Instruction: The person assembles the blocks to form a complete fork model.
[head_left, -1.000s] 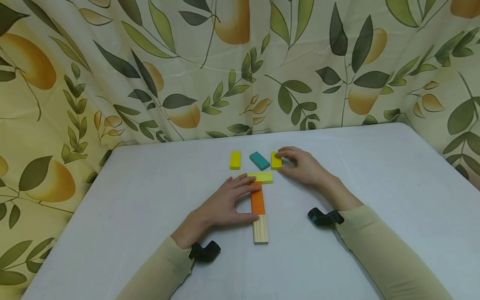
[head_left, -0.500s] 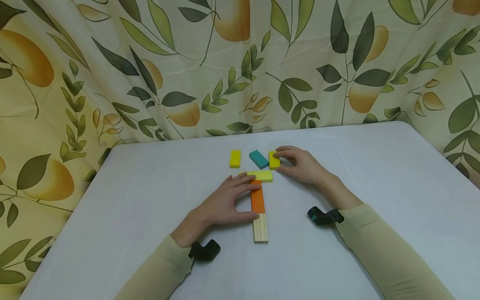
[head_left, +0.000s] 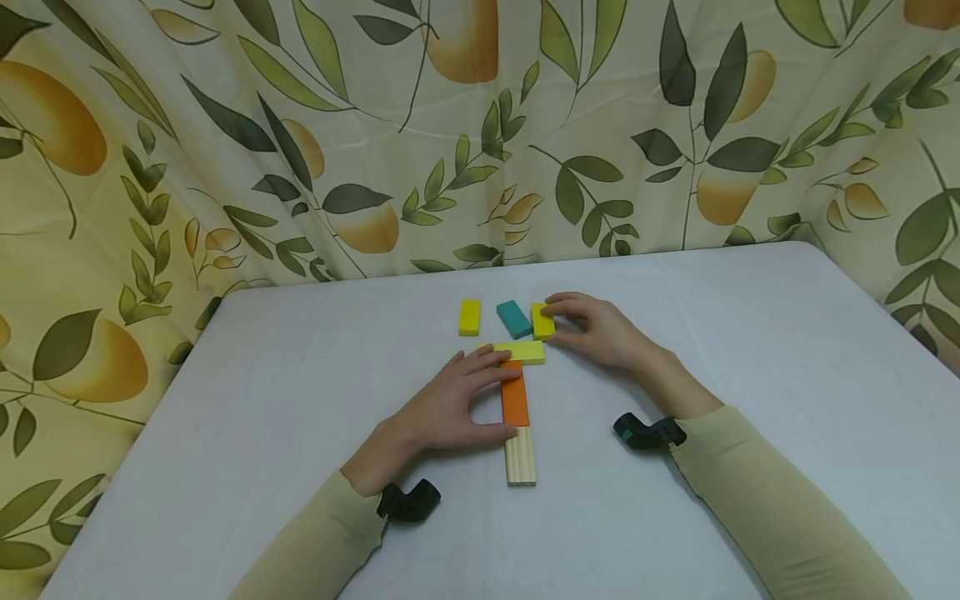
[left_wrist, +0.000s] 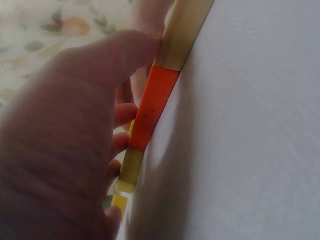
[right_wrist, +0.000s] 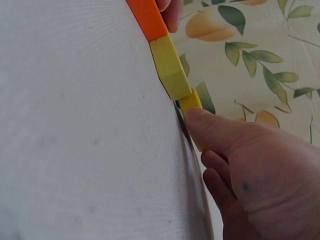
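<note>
In the head view my right hand (head_left: 603, 333) pinches a bright yellow block (head_left: 542, 322) between thumb and fingers. That block stands beside a tilted teal block (head_left: 513, 318); the right wrist view shows my thumb on the yellow block (right_wrist: 191, 102). My left hand (head_left: 457, 408) rests with fingers spread along a row of blocks. Its fingertips touch the pale yellow block (head_left: 528, 352) and the orange block (head_left: 515, 400); its thumb lies near where orange meets the plain wooden block (head_left: 521, 458). The left hand covers the pale yellow block's left end.
Another bright yellow block (head_left: 469, 317) lies left of the teal one. All blocks lie on a white-covered table (head_left: 675, 517). A curtain (head_left: 450, 142) with a fruit and leaf print hangs behind the table's far edge. Each wrist carries a black camera (head_left: 648, 432).
My right hand has slid the bright yellow block left, up to the teal block, which has shifted slightly left. The left hand stays in place on the row.
</note>
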